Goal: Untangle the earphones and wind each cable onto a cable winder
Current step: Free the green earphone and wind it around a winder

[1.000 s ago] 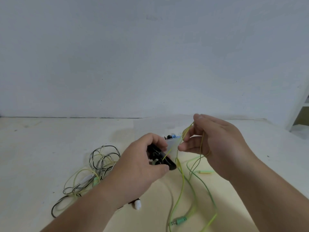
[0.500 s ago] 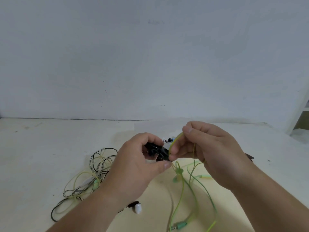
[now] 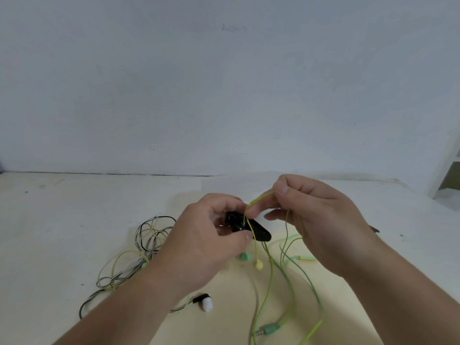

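earphone cable [image 3: 258, 198], the yellow-green one, is up off the counter [image 3: 62, 220] between my two hands. my right hand [image 3: 318, 225] pinches its high point between thumb and forefinger. from the pinch it drops across the black cable winder [image 3: 249, 229], which my left hand [image 3: 206, 242] grips by its left end, thumb below, fingers curled over the top. below the winder the short end hangs with a yellow earbud [image 3: 258, 264], and a green earbud [image 3: 245, 256] sits just beside it. the long part trails down to the plug [image 3: 270, 329] near the bottom edge.

what changed: half a second ago my right hand was down tight against the winder. now it is lifted up and to the right, drawing a stretch of cable over the winder, and more of the winder's right end shows. i read that as one turn laid and the next one starting. i can't count the turns on the winder.

most of the cable is loose, so winding looks early. the other tangle [image 3: 144, 245], black-white and pale yellow, lies on the counter to the left, its white earbud [image 3: 207, 305] near my left wrist, untouched.
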